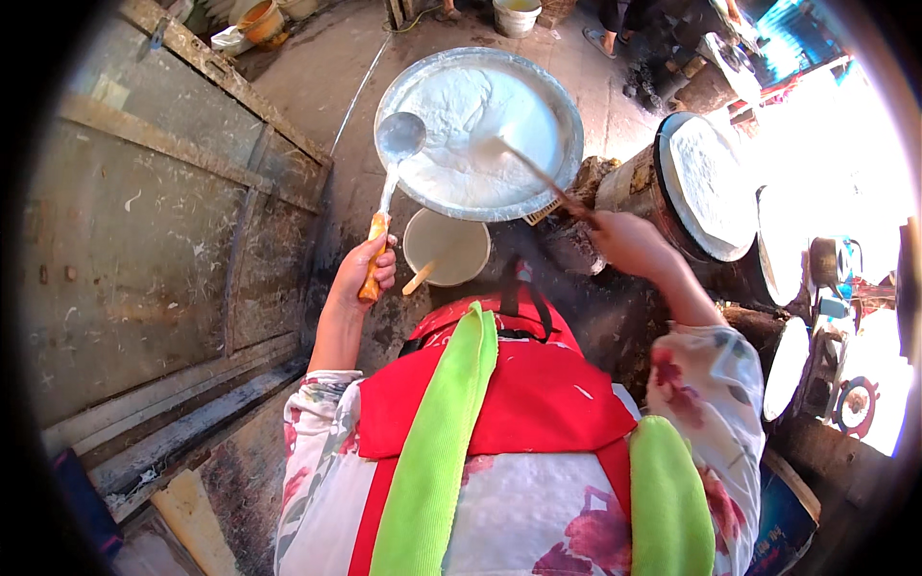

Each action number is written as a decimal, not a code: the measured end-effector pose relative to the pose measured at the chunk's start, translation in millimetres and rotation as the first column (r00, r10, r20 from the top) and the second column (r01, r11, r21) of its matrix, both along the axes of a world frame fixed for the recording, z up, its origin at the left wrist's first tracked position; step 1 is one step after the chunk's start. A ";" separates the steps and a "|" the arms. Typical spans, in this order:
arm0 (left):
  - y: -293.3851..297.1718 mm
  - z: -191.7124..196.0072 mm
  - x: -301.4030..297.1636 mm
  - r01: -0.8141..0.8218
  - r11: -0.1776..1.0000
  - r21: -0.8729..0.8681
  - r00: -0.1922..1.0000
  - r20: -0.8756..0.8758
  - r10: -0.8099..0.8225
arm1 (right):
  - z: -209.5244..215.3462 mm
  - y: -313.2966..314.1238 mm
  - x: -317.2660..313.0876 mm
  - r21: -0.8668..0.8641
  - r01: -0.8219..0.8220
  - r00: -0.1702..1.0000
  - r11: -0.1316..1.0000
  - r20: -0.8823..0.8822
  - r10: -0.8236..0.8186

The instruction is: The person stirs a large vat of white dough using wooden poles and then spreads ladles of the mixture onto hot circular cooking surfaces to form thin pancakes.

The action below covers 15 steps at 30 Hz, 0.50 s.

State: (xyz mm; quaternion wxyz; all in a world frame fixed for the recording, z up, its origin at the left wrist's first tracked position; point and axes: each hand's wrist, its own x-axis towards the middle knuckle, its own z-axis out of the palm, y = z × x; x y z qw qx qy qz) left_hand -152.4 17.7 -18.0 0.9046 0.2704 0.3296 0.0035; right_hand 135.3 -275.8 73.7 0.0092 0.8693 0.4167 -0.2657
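A wide metal basin (573, 144) holds a thick white batter (461, 110). Wrapped round the orange-brown wooden handle of a metal ladle (401, 136) is my left hand (363, 269); the ladle's round bowl hangs over the basin's left side. From the right, my right hand (629, 245) grips a long brown stick (538, 173). The stick's far end reaches over the batter and is blurred, so its tip and its contact with the batter cannot be made out. Below the basin stands a pale bucket (461, 252) with a wooden handle (420, 276) leaning out of it.
At the right stand large round drums, one with a white-covered top (711, 187). A worn panel wall (144, 230) runs along the left. Farther back are an orange bucket (259, 21), a white bucket (517, 15) and another person's sandalled foot (599, 41).
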 end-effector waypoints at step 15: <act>-7.4 22.0 -0.4 0.116 0.958 0.262 0.979 -0.192 -0.066 | 3.3 40.6 18.8 -0.277 -0.482 0.866 0.831 -0.006 0.500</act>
